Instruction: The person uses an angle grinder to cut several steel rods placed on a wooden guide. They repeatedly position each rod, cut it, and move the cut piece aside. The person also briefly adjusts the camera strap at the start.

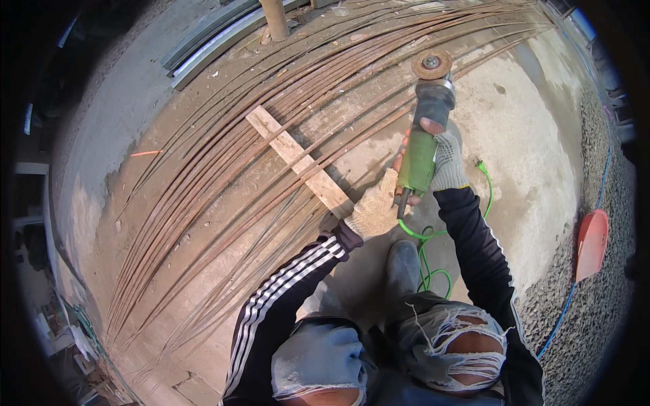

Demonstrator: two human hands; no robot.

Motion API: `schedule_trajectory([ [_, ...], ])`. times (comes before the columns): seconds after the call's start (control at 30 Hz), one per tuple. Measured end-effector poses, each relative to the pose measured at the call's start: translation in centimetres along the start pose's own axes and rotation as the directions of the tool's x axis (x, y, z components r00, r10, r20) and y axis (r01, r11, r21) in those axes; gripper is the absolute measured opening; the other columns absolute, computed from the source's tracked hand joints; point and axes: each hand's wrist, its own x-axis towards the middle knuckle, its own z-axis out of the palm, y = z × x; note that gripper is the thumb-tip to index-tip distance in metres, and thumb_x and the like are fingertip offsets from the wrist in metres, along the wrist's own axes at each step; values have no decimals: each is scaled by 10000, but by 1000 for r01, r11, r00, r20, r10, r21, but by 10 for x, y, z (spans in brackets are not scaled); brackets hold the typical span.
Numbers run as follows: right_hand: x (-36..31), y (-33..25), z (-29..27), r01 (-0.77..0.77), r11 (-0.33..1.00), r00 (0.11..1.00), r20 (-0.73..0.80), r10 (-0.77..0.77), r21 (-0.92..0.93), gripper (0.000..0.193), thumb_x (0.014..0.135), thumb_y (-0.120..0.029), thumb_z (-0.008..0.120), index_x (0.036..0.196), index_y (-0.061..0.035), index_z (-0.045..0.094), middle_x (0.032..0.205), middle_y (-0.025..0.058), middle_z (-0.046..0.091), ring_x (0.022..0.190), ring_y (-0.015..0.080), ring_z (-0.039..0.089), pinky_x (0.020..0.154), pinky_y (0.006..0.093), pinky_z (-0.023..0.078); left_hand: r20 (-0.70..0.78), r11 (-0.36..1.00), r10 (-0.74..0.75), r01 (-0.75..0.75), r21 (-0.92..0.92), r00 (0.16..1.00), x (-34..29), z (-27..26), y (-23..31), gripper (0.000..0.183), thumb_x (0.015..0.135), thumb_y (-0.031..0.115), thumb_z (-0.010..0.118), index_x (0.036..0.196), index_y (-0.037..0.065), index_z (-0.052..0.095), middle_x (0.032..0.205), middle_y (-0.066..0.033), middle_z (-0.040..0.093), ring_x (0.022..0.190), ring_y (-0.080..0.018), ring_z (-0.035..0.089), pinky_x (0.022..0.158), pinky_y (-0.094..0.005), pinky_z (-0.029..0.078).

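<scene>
A green and dark grey angle grinder (418, 159) is held up in front of me, its round brown disc (443, 59) pointing away. My right hand (448, 161), in a knitted glove, wraps the body from the right, the bare thumb lying across the top. From the left, my left hand (376, 206) in a worn cream glove closes round the rear part; some of its fingers are hidden by the tool. A bright green power cord (489, 186) with a plug hangs by my right forearm and loops down beside my boot (403, 265).
Long rusty steel rods (196, 179) spread in a curved bundle across the concrete floor, over a wooden plank (274, 132). Grey metal channels (215, 51) lie beyond, near a wooden post (274, 19). Gravel (575, 325), a red scoop-like piece (592, 245) and a blue line (558, 318) are at right.
</scene>
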Motion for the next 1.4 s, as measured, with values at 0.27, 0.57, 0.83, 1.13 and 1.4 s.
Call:
schedule_trajectory([
  [0.27, 15, 17, -15, -150, 986, 985, 94, 144, 67, 382, 926, -346, 733, 1090, -11, 651, 901, 136, 698, 768, 301, 706, 727, 448, 630, -37, 996, 82, -83, -18, 996, 1, 0, 0, 1112, 877, 370, 843, 1657, -30, 159, 1129, -293, 686, 936, -472, 721, 736, -514, 590],
  [0.57, 9, 23, -27, -176, 981, 981, 103, 167, 87, 423, 902, -348, 741, 1108, 6, 638, 890, 159, 691, 772, 345, 703, 735, 476, 634, -83, 991, 108, -114, -68, 991, 1, 19, -8, 1092, 886, 322, 835, 1688, 54, 143, 1125, -250, 695, 867, -447, 725, 718, -505, 590],
  [0.83, 25, 25, -24, -148, 986, 989, -14, 149, 70, 362, 905, -332, 757, 1038, -6, 668, 862, 154, 709, 730, 297, 710, 696, 411, 633, 64, 983, -33, 44, -177, 997, -15, -11, -19, 717, 1006, 43, 627, 1650, 41, 312, 1368, -138, 608, 1020, -149, 645, 854, -304, 548],
  [1.13, 40, 43, -29, -48, 996, 996, -71, 53, 78, 282, 924, -265, 752, 1086, -48, 673, 869, 132, 708, 675, 258, 691, 624, 401, 617, 36, 525, -417, 273, -806, 908, -20, 6, 0, 503, 1015, 135, 652, 1479, -23, 540, 1100, -67, 712, 910, -100, 687, 863, -288, 564],
  [1.4, 46, 64, -31, 111, 993, 973, -198, -116, -37, 270, 936, -228, 735, 1116, -35, 680, 820, 115, 693, 662, 247, 698, 600, 381, 616, -46, 802, -454, 386, -456, 890, -14, 11, 8, 290, 968, 200, 705, 1163, -14, 674, 842, -98, 726, 788, -211, 703, 747, -369, 547],
])
